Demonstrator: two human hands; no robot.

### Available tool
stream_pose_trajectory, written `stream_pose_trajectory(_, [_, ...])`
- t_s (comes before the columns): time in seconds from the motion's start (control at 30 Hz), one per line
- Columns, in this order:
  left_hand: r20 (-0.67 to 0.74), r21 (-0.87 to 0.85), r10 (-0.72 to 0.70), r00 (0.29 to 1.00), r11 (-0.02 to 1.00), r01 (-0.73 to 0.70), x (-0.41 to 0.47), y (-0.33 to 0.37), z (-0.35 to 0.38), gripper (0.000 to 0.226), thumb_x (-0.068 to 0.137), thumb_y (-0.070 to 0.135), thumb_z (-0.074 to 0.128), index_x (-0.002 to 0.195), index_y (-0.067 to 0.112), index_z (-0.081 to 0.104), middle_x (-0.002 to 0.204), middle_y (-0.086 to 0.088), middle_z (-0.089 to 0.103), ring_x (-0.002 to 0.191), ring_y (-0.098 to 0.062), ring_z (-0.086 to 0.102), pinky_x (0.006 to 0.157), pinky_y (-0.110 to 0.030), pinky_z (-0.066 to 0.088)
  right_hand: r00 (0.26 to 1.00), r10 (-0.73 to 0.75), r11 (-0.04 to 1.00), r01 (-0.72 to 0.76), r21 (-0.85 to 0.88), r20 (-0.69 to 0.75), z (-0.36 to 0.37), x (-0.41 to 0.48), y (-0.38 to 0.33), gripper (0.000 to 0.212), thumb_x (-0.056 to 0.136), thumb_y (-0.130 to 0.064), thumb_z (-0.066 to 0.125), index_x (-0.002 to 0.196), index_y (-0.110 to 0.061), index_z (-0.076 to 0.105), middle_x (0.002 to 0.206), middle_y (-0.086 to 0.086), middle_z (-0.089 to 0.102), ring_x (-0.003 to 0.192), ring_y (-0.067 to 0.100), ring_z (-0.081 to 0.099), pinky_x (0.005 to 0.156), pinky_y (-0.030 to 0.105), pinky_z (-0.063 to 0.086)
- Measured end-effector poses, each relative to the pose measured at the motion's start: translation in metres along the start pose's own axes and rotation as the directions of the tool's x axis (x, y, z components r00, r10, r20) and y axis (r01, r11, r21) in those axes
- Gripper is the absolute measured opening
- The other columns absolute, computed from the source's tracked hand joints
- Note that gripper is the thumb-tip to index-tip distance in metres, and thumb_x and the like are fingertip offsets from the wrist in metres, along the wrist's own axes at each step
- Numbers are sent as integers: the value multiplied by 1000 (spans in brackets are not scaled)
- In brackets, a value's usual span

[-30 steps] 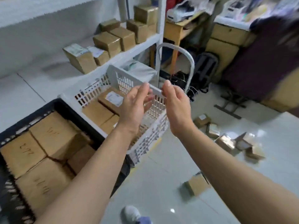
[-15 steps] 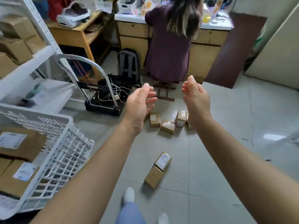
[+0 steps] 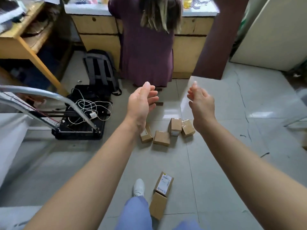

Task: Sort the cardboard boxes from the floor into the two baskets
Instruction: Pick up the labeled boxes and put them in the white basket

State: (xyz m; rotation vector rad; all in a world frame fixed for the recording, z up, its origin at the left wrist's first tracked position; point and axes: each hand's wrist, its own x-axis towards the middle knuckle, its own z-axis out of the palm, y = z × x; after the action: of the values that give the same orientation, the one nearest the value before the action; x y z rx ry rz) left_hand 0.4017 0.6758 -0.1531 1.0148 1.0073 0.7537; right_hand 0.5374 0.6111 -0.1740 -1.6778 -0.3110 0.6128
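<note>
Six cardboard boxes (image 3: 161, 137) lie unsorted on the floor (image 3: 216, 163), four clustered ahead at twelve o'clock, two at six o'clock, while left hand (image 3: 141, 105) and right hand (image 3: 201, 105) hover empty, fingers loosely spread.

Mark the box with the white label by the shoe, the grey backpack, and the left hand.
box with the white label (image 3: 164, 183): head view, on its label.
grey backpack (image 3: 99, 70): head view, on its middle.
left hand (image 3: 141, 103): head view, middle of the hand.

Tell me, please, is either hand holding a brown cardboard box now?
No, the left hand and right hand are open and empty; the cardboard boxes lie on the floor.
</note>
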Motion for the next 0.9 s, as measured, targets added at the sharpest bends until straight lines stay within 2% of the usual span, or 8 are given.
stream_pose_trajectory(0.1, [-4, 30, -32, 999, 999, 32, 58, -1, 5, 28, 100, 33, 42, 100, 14, 62, 96, -1, 62, 91, -17, 61, 97, -41, 48, 998, 56, 998, -56, -24, -26, 21, 48, 13, 32, 93, -48, 50, 95, -19, 63, 100, -2, 64, 105, 17, 61, 97, 34, 48])
stream_pose_trajectory(0.17, [-4, 55, -58, 998, 997, 58, 91, -9, 13, 28, 100, 33, 42, 99, 14, 62, 95, -1, 63, 90, -17, 62, 98, -42, 47, 995, 93, 994, -95, -51, -45, 27, 78, 25, 35, 93, -48, 51, 88, -15, 62, 100, 8, 66, 109, 23, 60, 95, 36, 47])
stream_pose_trajectory(0.23, [-3, 74, -87, 996, 993, 87, 122, -24, 25, 27, 100, 33, 42, 95, 16, 62, 93, 0, 63, 88, -16, 62, 97, -42, 47, 991, 116, 990, -121, -77, -66, 32, 109, 40, 43, 94, -46, 51, 96, -4, 60, 113, 18, 63, 113, 28, 57, 96, 38, 46])
stream_pose_trajectory(0.3, [-1, 82, -118, 993, 990, 118, 151, -47, 37, 26, 100, 33, 43, 92, 17, 62, 91, 0, 63, 86, -16, 61, 97, -42, 47, 989, 138, 983, -143, -112, -52, 37, 141, 59, 47, 95, -44, 50, 103, 1, 59, 114, 18, 63, 113, 28, 56, 93, 35, 47])
stream_pose_trajectory(0.43, [-27, 93, -169, 985, 981, 171, 215, -121, 60, 26, 100, 32, 42, 90, 16, 61, 89, 0, 62, 88, -17, 59, 95, -41, 47, 984, 176, 965, -174, -197, -4, 44, 215, 125, 31, 95, -42, 51, 91, -13, 60, 83, -7, 59, 89, 14, 59, 68, 16, 41])
stream_pose_trajectory(0.57, [-72, 125, -234, 970, 962, 242, 281, -221, 79, 26, 99, 33, 42, 86, 18, 60, 87, 0, 60, 86, -18, 59, 87, -36, 46, 978, 208, 931, -190, -313, 24, 40, 284, 224, 29, 95, -43, 51, 93, -16, 59, 78, -12, 55, 73, 2, 52, 66, 17, 40])
stream_pose_trajectory(0.73, [-126, 175, -279, 952, 938, 299, 346, -342, 89, 26, 98, 34, 42, 85, 19, 59, 89, 0, 60, 87, -17, 60, 84, -34, 44, 972, 233, 853, -194, -484, 22, 37, 347, 352, 30, 90, -52, 51, 96, -23, 59, 96, -9, 64, 96, 15, 59, 92, 34, 46])
stream_pose_trajectory(0.9, [-147, 245, -333, 932, 900, 360, 384, -453, 89, 22, 96, 29, 43, 83, 16, 56, 85, -2, 56, 81, -16, 55, 73, -25, 44, 950, 308, 805, -234, -545, 46, 39, 385, 458, 55, 91, -45, 55, 134, -12, 46, 136, 3, 49, 123, 21, 47, 98, 30, 37])
